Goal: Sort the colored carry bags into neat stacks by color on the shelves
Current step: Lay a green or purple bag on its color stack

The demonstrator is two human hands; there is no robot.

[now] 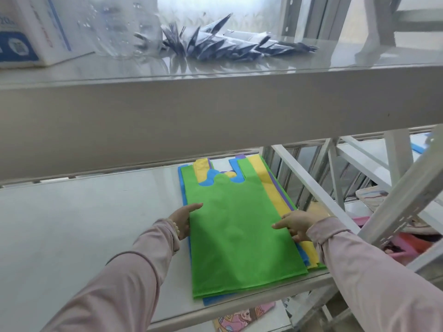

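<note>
A mixed pile of flat carry bags lies on the right part of the middle shelf (84, 224). A green bag (237, 226) is on top. Edges of blue (213, 301), yellow (271, 185) and purple (284, 195) bags stick out beneath it. My left hand (183, 220) grips the pile's left edge, thumb on the green bag and fingers tucked under. My right hand (298, 224) holds the right edge, thumb on top of the green bag, fingers curled over the yellow and blue edges.
The upper shelf (215, 111) overhangs close above the pile; on it lie dark plastic-wrapped packets (227, 44), a clear bottle (119, 27) and a white-blue box (31, 32). Slanted rack struts (405, 207) stand right. Printed items (242, 317) lie below.
</note>
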